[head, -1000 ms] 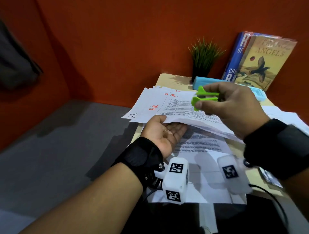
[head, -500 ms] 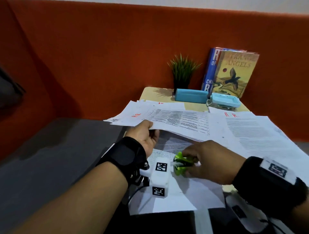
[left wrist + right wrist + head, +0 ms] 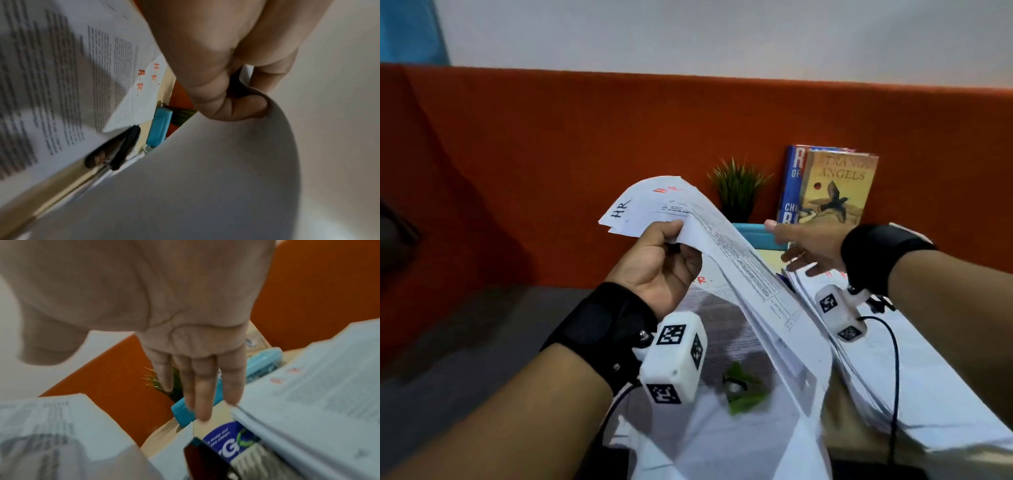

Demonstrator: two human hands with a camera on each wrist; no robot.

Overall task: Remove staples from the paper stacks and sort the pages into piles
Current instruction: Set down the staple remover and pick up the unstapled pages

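My left hand (image 3: 664,260) grips a stack of printed pages (image 3: 722,240) by its upper edge and holds it lifted off the desk; the sheets droop to the right. In the left wrist view my curled fingers (image 3: 230,91) pinch the fold of that stack (image 3: 226,178). The green staple remover (image 3: 743,390) lies loose on a sheet below the raised stack. My right hand (image 3: 804,246) is stretched out flat, empty, above the far end of a second paper pile (image 3: 928,377). Its straight fingers (image 3: 202,394) point toward the blue stapler (image 3: 183,413).
A blue stapler (image 3: 753,234), a small potted plant (image 3: 738,192) and two upright books (image 3: 835,188) stand at the back against the orange partition (image 3: 551,171). A pen (image 3: 115,151) lies beside the pages. A cable (image 3: 893,377) trails from my right wrist.
My right hand let go of the green staple remover, left it on the sheet and reached toward the back. My left hand lifted the paper stack up.
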